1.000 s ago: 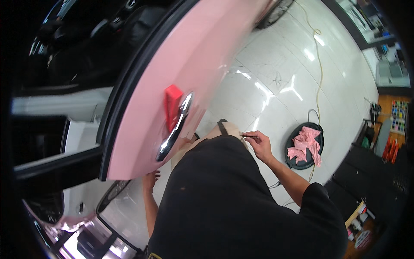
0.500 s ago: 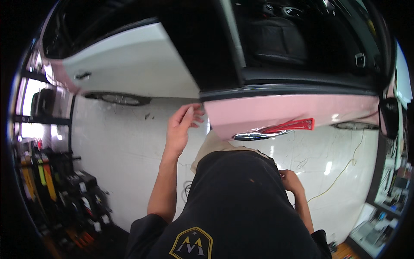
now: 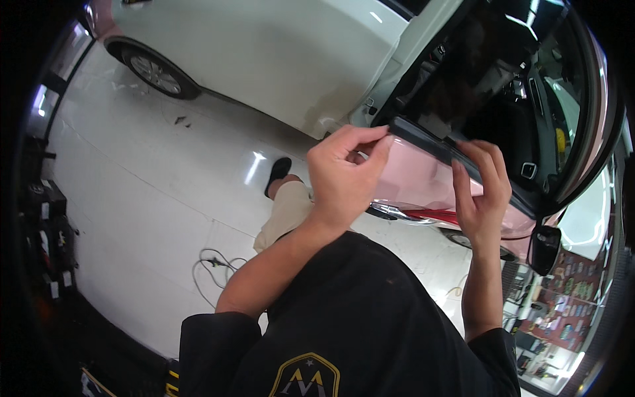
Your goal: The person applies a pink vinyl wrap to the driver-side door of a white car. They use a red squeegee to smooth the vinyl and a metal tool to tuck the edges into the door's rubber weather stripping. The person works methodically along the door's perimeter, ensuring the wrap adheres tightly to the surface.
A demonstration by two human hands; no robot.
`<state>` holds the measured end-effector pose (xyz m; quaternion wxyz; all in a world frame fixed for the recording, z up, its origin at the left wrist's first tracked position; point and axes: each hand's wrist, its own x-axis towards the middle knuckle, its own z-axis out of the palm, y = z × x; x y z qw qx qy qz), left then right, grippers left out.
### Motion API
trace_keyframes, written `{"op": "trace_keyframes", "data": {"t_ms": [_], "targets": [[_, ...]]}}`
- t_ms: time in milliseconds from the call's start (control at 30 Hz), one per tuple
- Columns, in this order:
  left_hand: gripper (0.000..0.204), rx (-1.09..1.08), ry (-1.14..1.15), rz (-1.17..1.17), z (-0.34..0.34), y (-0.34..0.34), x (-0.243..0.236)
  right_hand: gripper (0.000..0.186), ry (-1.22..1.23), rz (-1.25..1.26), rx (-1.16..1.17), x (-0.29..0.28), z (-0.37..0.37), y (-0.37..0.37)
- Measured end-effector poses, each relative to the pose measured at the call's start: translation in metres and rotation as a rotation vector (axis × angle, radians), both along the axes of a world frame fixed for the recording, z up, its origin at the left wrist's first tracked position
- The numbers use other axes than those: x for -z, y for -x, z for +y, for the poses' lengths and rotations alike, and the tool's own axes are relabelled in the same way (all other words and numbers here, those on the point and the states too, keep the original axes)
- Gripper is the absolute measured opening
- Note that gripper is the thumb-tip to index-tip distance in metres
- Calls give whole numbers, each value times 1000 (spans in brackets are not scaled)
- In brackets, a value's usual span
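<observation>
My left hand (image 3: 347, 175) pinches with thumb and forefinger at the rear upper corner of a pink front car door (image 3: 411, 173), where the black window trim (image 3: 423, 140) ends. Whatever lies between the fingertips is too small to make out. My right hand (image 3: 486, 195) is further forward along the same trim, its thumb and fingers apart and bent over the strip. Below them, a chrome door handle (image 3: 387, 210) has a flat red tool (image 3: 433, 215) tucked at it, partly behind my right hand. The door stands ajar from the white rear door (image 3: 284, 66).
The car's side mirror (image 3: 546, 250) juts out at the right. A rear wheel (image 3: 155, 73) shows at the upper left. On the pale floor (image 3: 145, 178), a looped cable (image 3: 215, 261) lies left of my legs. Dark boxes (image 3: 53, 245) stand at the far left.
My left hand has moved up and right to the door's corner. My right hand has risen from my side to the window trim. The door now stands wider open, and the view has turned.
</observation>
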<state>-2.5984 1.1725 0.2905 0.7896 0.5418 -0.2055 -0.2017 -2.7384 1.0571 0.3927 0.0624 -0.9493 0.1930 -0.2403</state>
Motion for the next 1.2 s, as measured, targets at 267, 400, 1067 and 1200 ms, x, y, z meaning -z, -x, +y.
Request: {"op": "trace_keyframes", "data": {"t_ms": [267, 400, 1067, 1200], "targets": [[13, 159, 227, 448, 7, -4, 17, 9, 34, -22, 21, 37, -3, -21], [19, 330, 227, 553, 9, -16, 19, 6, 51, -26, 30, 42, -7, -23], [20, 177, 151, 162, 14, -21, 16, 8, 22, -12, 114, 48, 1, -22], [18, 148, 135, 131, 15, -23, 13, 9, -11, 43, 104, 46, 1, -21]]}}
